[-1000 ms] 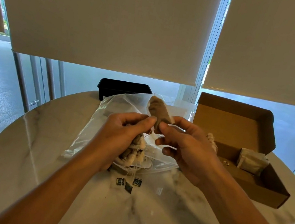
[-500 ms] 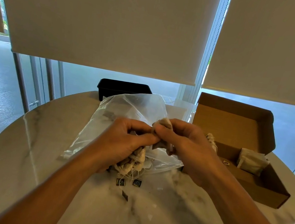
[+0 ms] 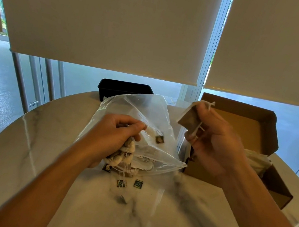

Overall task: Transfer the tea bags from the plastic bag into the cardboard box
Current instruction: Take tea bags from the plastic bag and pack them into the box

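While the left hand stays closed on a bunch of tea bags at the plastic bag, centre frame, the right hand pinches a single tea bag right of centre, in front of the open cardboard box. Step in hand, as judged: carry to box. Next move calls for lowering it beside the bags already inside, with strings clear of the rim.

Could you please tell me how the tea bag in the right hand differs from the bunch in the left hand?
The single tea bag is held raised near the cardboard box; the bunch of tea bags hangs low, tangled. The single one looks flat; the bunch is crumpled. Both have white strings.
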`<state>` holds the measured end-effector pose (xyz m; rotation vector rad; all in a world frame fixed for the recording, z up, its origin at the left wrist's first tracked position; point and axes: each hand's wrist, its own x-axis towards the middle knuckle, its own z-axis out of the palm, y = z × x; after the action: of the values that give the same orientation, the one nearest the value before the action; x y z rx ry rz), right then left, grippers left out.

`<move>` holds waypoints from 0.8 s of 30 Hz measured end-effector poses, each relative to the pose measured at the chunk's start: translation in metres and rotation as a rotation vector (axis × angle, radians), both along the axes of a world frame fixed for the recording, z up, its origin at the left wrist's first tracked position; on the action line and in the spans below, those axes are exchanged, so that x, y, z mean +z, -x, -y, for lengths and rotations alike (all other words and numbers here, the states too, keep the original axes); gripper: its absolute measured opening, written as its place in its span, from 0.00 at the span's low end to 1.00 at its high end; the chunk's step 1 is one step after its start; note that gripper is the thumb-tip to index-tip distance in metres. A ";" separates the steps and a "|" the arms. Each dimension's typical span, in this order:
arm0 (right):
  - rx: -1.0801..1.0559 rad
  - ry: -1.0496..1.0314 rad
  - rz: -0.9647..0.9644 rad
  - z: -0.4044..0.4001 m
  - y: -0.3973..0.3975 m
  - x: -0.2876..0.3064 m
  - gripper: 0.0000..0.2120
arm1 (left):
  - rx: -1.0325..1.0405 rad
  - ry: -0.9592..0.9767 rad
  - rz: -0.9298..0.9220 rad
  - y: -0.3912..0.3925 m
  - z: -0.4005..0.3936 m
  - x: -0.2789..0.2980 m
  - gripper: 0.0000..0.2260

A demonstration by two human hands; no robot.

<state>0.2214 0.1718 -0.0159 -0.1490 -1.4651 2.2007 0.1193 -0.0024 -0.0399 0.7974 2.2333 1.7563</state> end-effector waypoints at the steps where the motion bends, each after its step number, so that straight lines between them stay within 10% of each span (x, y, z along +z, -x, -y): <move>1: 0.002 0.028 -0.021 -0.002 0.000 0.001 0.08 | 0.010 -0.006 0.010 0.001 0.001 -0.001 0.07; 24: 0.306 -0.860 0.276 0.012 0.005 -0.017 0.10 | -0.119 -0.251 -0.028 -0.019 -0.003 0.013 0.08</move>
<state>0.2160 0.1601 -0.0326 0.0750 -2.5911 1.5917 0.1379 0.0004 -0.0271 0.9874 1.9604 2.0022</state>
